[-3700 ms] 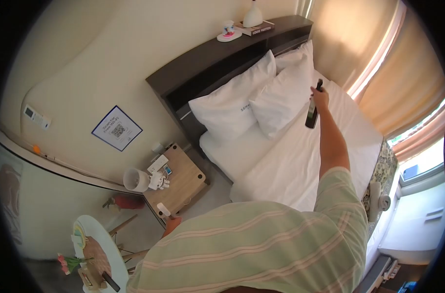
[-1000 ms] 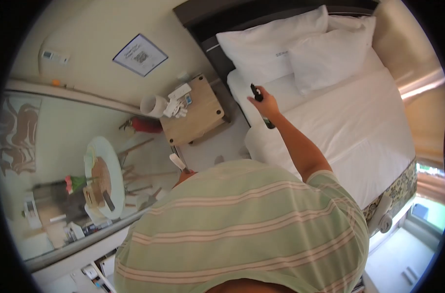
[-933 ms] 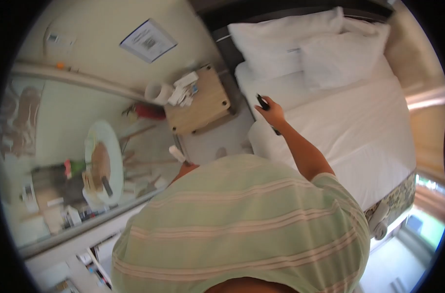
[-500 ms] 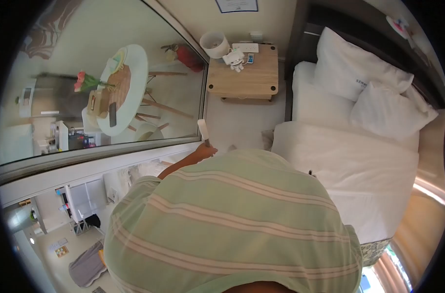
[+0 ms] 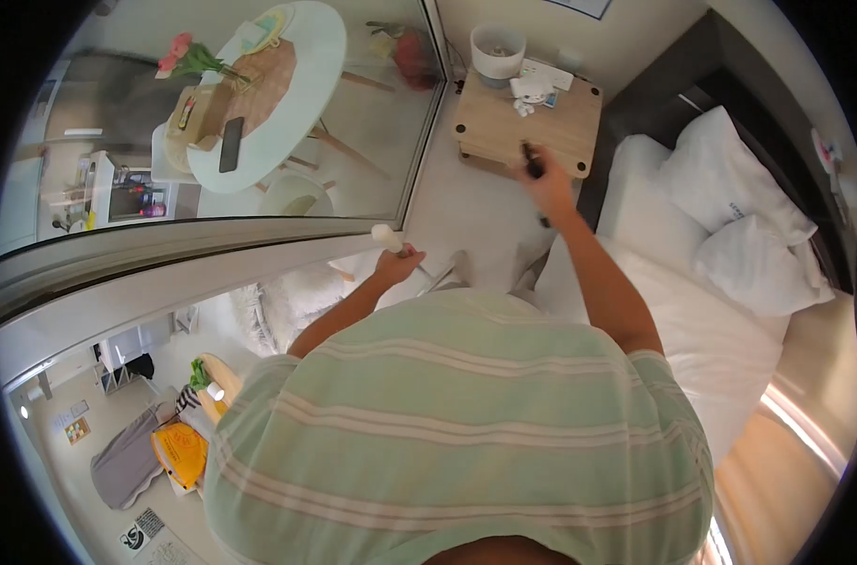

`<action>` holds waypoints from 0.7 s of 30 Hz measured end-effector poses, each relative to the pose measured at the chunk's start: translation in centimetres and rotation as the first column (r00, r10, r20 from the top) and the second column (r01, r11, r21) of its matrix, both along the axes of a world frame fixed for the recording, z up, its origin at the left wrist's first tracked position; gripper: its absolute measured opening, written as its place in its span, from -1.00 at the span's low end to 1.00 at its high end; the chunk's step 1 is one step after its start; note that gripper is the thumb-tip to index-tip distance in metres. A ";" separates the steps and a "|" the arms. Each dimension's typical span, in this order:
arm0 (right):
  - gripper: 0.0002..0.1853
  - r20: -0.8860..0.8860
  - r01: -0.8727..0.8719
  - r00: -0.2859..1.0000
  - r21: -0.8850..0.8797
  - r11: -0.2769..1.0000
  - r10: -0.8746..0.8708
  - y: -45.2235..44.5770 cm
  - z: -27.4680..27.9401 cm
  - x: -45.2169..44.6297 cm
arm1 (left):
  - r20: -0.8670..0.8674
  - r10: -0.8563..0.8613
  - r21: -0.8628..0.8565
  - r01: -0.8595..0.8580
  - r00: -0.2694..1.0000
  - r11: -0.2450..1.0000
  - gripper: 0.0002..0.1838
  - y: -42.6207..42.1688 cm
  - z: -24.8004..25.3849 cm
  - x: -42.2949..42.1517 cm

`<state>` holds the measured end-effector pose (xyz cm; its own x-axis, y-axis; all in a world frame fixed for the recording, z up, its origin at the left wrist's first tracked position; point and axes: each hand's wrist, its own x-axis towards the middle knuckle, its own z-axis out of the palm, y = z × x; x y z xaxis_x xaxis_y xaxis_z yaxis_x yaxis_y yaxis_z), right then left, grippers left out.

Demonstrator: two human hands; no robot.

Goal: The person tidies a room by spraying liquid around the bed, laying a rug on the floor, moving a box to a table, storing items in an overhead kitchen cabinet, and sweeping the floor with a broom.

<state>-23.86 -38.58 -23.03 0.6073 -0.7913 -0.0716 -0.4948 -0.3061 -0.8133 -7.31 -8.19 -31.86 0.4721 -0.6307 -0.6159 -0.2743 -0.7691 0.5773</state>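
Your right hand [image 5: 552, 193] has its fingers curled around a dark bottle [image 5: 533, 163] (your grip hides much of it), beside the bed [image 5: 678, 259] and near the wooden tabletop [image 5: 508, 118]. Your left hand [image 5: 395, 267] has its fingers wrapped around a white-headed tool [image 5: 382, 235], white end pointing away from you.

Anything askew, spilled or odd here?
Only mild clutter: white items are bunched together beside the tub on the nightstand, looking untidy. No spill or damage shows; the blurred dark item in the right hand is hard to judge.
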 end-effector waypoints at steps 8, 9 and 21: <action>-0.50 0.236 -0.468 0.883 0.497 0.730 0.406 10.3 -0.4 6.4 | -0.118 0.215 -0.425 -0.245 0.969 0.871 -0.49 -3.4 9.2 -0.5; -0.47 0.280 -0.515 0.857 0.495 0.700 0.432 9.9 0.0 7.0 | -0.136 0.212 -0.446 -0.251 0.968 0.859 -0.43 -3.9 9.7 -0.4; -0.33 0.242 -0.515 0.794 0.756 0.405 0.557 -3.5 2.4 11.6 | 0.110 0.116 -0.224 -0.089 0.987 0.970 -0.59 -18.9 13.1 1.2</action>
